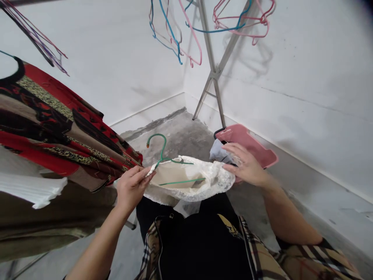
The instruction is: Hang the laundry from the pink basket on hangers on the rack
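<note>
Lace garment (186,194), location?

— Held out flat in front of the body, above a black apron (201,249). Green wire hanger (163,155) threaded through the neck, hook up and bare.

— Left hand (131,188)?

— Pressed together, thumb and fingers pinching the lace edge (153,168) at the hanger's shoulder end.

— Right hand (243,165)?

— Spread open, fingers just over the far edge; contact not clear from this view. Grey cloth (220,152) and pink plastic piece (247,144) just behind.

— Handling?

— Judged light, soft and fragile, with lace liable to snag on wire. Best hold: the hanger or the cream lining (177,177), not the trim.

— Surroundings?

— Red patterned dress (58,128) hanging at left; coloured wire hangers (171,39) on a metal rack (214,70) ahead.
</note>
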{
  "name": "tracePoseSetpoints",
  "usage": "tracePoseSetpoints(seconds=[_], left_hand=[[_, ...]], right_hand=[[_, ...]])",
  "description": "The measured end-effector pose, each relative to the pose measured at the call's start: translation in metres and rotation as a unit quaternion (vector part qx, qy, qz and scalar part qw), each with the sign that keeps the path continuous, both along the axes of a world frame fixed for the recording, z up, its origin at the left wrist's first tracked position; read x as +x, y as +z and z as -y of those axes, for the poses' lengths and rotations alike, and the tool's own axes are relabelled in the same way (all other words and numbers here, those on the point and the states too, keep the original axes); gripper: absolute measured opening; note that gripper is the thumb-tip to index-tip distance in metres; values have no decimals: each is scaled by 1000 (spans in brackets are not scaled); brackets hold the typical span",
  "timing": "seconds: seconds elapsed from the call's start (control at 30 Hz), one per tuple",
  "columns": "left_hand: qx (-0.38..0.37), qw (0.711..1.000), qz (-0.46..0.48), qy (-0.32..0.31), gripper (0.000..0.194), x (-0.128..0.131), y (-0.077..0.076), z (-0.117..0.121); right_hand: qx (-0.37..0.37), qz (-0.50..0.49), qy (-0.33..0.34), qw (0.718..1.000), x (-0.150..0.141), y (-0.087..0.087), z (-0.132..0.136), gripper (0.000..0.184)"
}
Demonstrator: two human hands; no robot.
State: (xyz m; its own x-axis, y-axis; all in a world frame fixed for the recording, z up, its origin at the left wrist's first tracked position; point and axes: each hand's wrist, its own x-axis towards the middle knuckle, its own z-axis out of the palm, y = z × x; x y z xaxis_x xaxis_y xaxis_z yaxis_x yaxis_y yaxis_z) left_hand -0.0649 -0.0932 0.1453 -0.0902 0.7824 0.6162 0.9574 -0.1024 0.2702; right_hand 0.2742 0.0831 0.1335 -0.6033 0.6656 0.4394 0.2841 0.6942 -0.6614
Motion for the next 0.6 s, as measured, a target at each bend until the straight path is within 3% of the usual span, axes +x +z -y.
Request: tracePoseSetpoints(seconds=[0.07, 0.13, 0.3, 0.47, 0.6], left_hand=[[6, 999, 34, -13, 12, 2, 1, -1], [8, 998, 63, -20, 13, 5, 2, -2], [-3, 991, 128, -41, 15, 10, 7, -4], [-13, 988, 150, -38, 16, 14, 6, -3], [-12, 988, 149, -41, 16, 15, 5, -2]], right_hand=[[34, 86, 57, 994, -3, 2, 0, 48], [38, 122, 87, 988, -8, 1, 1, 38], [80, 77, 48, 993, -12, -1, 1, 31], [149, 66, 53, 985, -14, 6, 1, 28], [105, 4, 50, 993, -15, 6, 1, 28]])
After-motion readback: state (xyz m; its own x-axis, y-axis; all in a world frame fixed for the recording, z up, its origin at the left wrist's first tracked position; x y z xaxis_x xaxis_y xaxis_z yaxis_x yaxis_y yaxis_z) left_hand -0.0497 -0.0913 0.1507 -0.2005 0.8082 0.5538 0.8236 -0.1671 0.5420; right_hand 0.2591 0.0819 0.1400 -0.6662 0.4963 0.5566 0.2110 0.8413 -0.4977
